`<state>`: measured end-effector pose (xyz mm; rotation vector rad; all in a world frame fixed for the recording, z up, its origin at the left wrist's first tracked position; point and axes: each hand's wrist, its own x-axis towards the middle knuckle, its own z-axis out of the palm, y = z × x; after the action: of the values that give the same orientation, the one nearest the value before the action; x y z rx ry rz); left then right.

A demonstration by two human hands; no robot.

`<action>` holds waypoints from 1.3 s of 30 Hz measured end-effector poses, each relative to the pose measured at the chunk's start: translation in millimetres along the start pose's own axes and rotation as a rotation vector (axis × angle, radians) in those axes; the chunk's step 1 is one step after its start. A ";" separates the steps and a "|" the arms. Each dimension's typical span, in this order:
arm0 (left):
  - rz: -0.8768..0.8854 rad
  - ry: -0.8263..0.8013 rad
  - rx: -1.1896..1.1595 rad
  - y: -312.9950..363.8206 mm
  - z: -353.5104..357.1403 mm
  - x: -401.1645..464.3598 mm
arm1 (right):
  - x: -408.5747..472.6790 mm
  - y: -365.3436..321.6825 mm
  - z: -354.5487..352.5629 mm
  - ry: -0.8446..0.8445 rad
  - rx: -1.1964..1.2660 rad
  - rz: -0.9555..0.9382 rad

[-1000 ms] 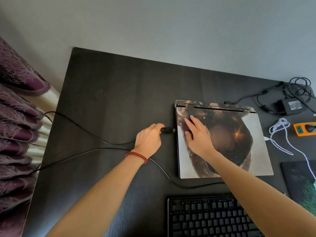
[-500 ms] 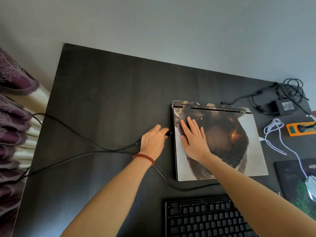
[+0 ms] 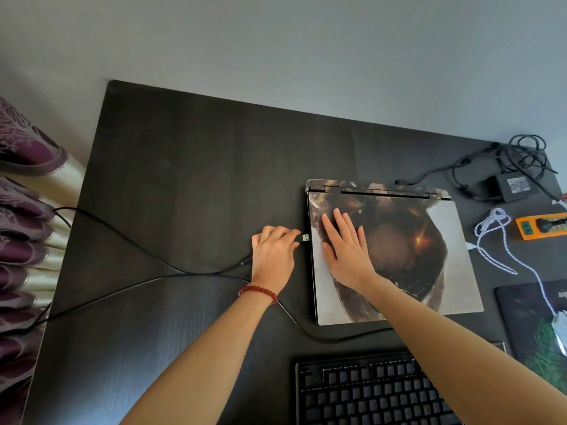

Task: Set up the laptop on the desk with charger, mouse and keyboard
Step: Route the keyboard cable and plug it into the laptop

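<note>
Dark wood-grain desk (image 3: 184,185) fills the view, pushed against a plain grey wall (image 3: 306,50), with purple patterned curtains (image 3: 21,240) hanging at nine o'clock. A closed laptop (image 3: 445,271) with a brown printed lid lies right of centre. At one o'clock from it sits the charger brick (image 3: 515,185) in a tangle of black cord; an orange power strip (image 3: 540,225) and a white braided cable (image 3: 497,240) lie at three o'clock. A black keyboard (image 3: 368,394) sits at six o'clock, a mouse pad (image 3: 527,320) at four o'clock.

The right hand (image 3: 346,250) lies flat on the lid, fingers straight and slightly spread. The left hand (image 3: 273,256), wearing a red bead bracelet (image 3: 259,292), has its fingers curled round a USB plug (image 3: 305,238), whose metal tip sits just beside the laptop's left edge; I cannot tell whether it touches. Its black cable (image 3: 322,337) runs back under the wrist toward the keyboard.

Half a second ago the plug looked pressed against the laptop's edge; now its silver end is exposed. The right hand's place on the lid is unchanged.
</note>
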<state>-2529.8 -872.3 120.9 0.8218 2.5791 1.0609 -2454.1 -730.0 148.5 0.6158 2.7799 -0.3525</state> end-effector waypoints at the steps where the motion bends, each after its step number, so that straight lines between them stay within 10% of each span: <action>1: 0.011 -0.012 0.008 -0.4 -0.5 0.6 | 0.1 0.2 0.2 -0.002 0.000 0.000; 39: 0.163 -0.133 0.044 -2.0 -7.8 -15.8 | -1.9 -4.8 2.6 -0.006 -0.052 0.005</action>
<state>-2520.9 -887.0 125.0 1.0903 2.4667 0.9596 -2454.0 -735.7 147.5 0.6090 2.7719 -0.2799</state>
